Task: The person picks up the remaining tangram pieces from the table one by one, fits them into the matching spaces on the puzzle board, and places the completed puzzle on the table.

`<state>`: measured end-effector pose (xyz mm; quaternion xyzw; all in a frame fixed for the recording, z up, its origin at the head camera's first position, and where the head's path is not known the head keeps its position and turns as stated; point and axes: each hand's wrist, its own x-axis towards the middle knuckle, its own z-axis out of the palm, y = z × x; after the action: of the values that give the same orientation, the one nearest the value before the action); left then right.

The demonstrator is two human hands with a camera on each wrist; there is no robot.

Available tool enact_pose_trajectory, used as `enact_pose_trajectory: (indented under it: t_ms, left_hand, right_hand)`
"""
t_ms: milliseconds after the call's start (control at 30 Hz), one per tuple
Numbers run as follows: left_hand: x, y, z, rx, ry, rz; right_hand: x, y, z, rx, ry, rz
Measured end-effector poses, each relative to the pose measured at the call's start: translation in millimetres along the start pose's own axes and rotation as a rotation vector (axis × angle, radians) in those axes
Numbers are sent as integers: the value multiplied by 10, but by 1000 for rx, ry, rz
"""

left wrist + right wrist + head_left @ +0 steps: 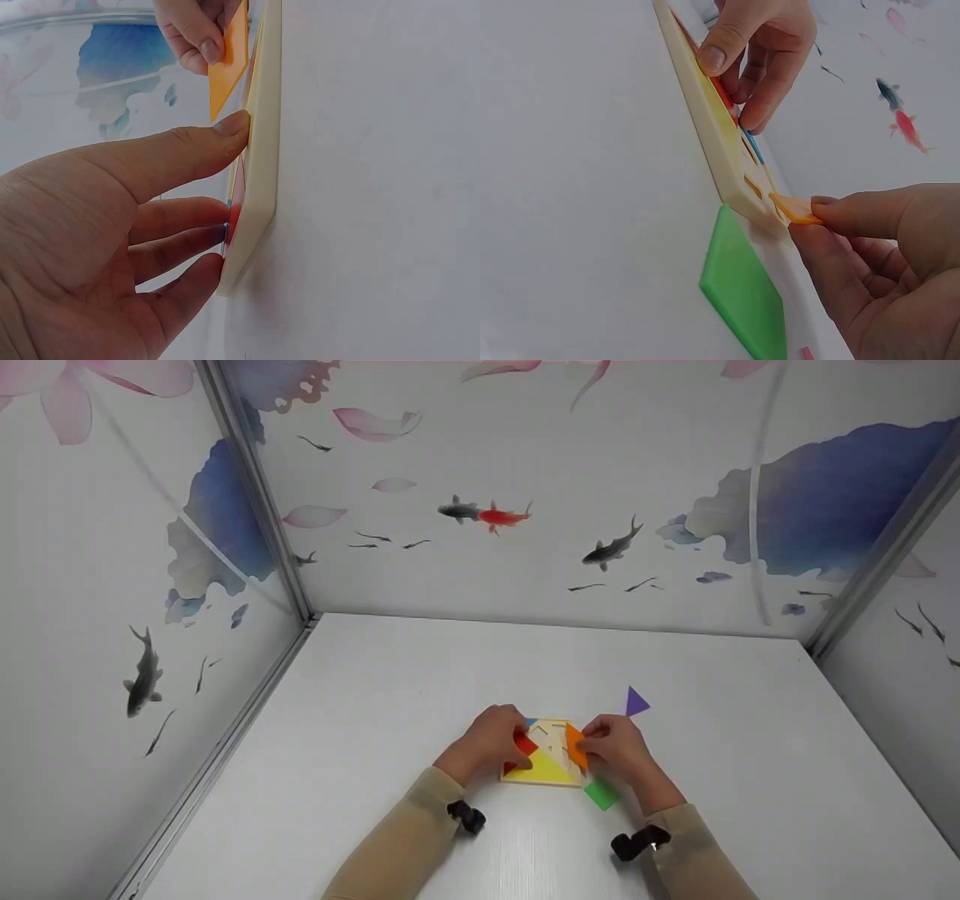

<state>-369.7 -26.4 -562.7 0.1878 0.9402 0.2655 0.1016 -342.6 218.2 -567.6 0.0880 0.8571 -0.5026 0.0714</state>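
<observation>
A pale wooden tangram board (544, 784) lies on the table with yellow (541, 767), red (526, 743) and blue pieces in it. Bare slotted wood shows on its right side. My left hand (491, 739) rests on the board's left part, the thumb (187, 156) by the near edge and the other fingertips farther back, by the red and blue pieces. Between thumb and fingers my right hand (619, 744) pinches an orange parallelogram piece (574, 746), tilted at the board's right edge. A green piece (742, 281) lies flat just off the board's near right corner.
On the white table (360, 720) a purple triangle (636, 702) lies beyond my right hand. A small pink tip (806, 352) shows at the bottom of the right wrist view. Printed panels wall the table at the back (525, 577) and both sides.
</observation>
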Motion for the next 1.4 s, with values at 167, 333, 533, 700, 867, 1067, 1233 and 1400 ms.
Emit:
enact_pose_trajectory:
  t_ms: [167, 333, 533, 700, 867, 1067, 1233, 1400]
  left_hand:
    - [15, 3, 4, 21, -1, 4]
    - [21, 1, 7, 23, -3, 5]
    - [31, -1, 3, 36, -3, 11]
    - [29, -10, 0, 44, -3, 28]
    - [25, -27, 3, 36, -7, 44]
    - [25, -35, 8, 16, -9, 37]
    - [30, -33, 7, 15, -11, 31]
    - [32, -34, 2, 12, -13, 34]
  right_hand:
    - [-9, -17, 10, -19, 3, 10]
    - [-11, -19, 9, -10, 1, 9]
    - [-6, -15, 15, 0, -8, 12]
    - [-5, -14, 19, 10, -7, 7]
    - [-1, 6, 22, 19, 4, -19]
    - [0, 6, 24, 15, 3, -22]
    - [1, 4, 28, 11, 3, -13]
    - [6, 2, 35, 4, -3, -6]
